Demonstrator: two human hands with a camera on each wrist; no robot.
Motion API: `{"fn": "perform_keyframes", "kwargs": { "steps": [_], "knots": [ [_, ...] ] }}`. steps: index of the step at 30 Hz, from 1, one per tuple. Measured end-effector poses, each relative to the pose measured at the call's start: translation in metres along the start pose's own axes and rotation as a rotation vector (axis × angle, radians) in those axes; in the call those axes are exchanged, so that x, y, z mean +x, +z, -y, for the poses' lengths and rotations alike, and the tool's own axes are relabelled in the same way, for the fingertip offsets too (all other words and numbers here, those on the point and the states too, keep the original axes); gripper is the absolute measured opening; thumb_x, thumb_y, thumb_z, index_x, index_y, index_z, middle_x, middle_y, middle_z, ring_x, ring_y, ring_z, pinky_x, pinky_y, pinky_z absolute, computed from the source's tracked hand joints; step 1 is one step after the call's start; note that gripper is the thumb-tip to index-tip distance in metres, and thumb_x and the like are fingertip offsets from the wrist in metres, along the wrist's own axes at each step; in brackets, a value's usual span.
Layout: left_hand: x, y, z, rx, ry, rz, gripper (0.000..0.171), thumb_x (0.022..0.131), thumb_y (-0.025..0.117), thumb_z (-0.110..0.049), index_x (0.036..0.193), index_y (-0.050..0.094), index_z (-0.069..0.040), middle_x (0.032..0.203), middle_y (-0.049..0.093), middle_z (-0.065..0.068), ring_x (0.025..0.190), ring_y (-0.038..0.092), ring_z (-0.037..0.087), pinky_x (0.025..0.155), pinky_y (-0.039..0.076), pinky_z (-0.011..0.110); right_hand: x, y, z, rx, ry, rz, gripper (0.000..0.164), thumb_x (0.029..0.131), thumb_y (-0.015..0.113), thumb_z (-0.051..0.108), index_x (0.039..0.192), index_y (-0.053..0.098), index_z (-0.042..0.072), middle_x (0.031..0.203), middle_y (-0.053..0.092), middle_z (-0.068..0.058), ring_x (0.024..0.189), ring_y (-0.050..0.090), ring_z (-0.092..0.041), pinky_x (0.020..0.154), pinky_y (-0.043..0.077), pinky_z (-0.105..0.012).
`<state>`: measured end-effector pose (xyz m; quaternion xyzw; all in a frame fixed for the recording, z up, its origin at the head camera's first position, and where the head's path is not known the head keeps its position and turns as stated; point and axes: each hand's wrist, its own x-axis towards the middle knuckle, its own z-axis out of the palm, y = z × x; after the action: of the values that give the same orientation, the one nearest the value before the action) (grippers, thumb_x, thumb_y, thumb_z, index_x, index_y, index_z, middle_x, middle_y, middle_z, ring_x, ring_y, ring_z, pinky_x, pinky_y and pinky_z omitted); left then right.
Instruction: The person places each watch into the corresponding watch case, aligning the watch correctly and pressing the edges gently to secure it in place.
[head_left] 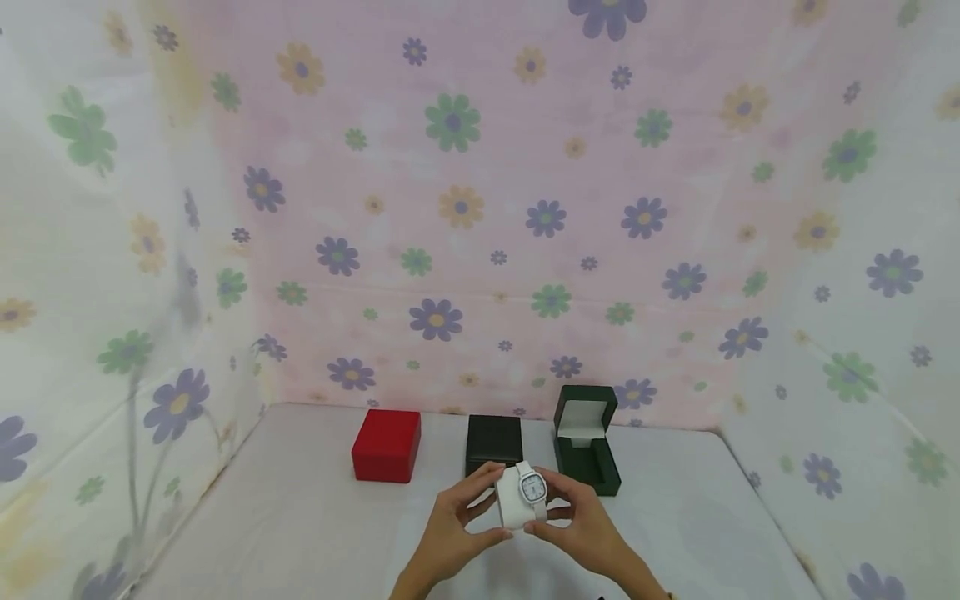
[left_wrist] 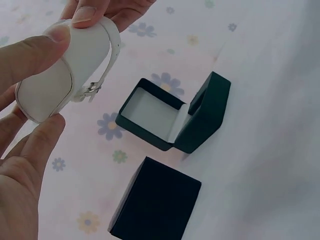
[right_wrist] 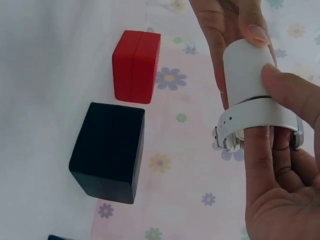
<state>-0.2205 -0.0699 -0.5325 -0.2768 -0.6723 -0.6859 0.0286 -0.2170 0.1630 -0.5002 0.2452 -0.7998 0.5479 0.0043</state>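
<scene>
A white-strapped wristwatch (head_left: 533,488) with a squarish white dial is wrapped around a white watch cushion (head_left: 512,500). My left hand (head_left: 459,525) grips the cushion's left end between thumb and fingers. On the other side my right hand (head_left: 581,521) holds the watch and cushion, its thumb along the lower edge. In the left wrist view the strap's buckle (left_wrist: 91,90) hangs a little off the cushion. Seen from the right wrist, the strap (right_wrist: 260,114) loops around one end of the cushion, with right-hand fingers against it.
Behind the hands stands a closed black box (head_left: 493,437). To its right a dark green box (head_left: 588,442) has its lid raised, showing a pale lid lining. A closed red box (head_left: 386,446) sits at the left. Flower-patterned cloth (head_left: 495,233) surrounds the white table (head_left: 300,500).
</scene>
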Motion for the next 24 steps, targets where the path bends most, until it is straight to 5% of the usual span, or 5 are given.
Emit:
{"fn": "perform_keyframes", "kwargs": {
  "steps": [11,17,24],
  "knots": [
    [0.001,0.002,0.0,0.034,0.015,-0.026,0.076,0.08,0.088,-0.014,0.148,0.055,-0.014,0.152,0.052,0.01,0.138,0.053,0.023,0.099,0.053,0.04,-0.003,0.002,-0.001,-0.082,-0.035,-0.029,0.066,0.087,0.082,0.019,0.146,0.055,0.006,0.126,0.067,-0.011,0.101,0.064,-0.01,0.085,0.061,-0.027],
    [0.007,0.004,0.0,0.06,0.054,-0.08,0.075,0.077,0.089,-0.013,0.145,0.058,-0.021,0.148,0.056,0.01,0.137,0.054,0.024,0.098,0.054,0.041,-0.001,0.004,-0.001,-0.222,-0.103,-0.096,0.064,0.087,0.082,0.017,0.145,0.057,0.012,0.119,0.066,0.004,0.103,0.062,-0.007,0.095,0.058,-0.03],
    [0.01,0.009,-0.004,0.048,0.083,-0.133,0.075,0.076,0.089,-0.008,0.144,0.059,-0.018,0.147,0.057,0.002,0.138,0.053,0.024,0.098,0.054,0.039,0.002,0.008,-0.002,-0.185,-0.17,-0.187,0.066,0.082,0.084,0.004,0.143,0.059,0.01,0.109,0.063,0.007,0.094,0.064,-0.007,0.085,0.06,-0.023]
  ]
}}
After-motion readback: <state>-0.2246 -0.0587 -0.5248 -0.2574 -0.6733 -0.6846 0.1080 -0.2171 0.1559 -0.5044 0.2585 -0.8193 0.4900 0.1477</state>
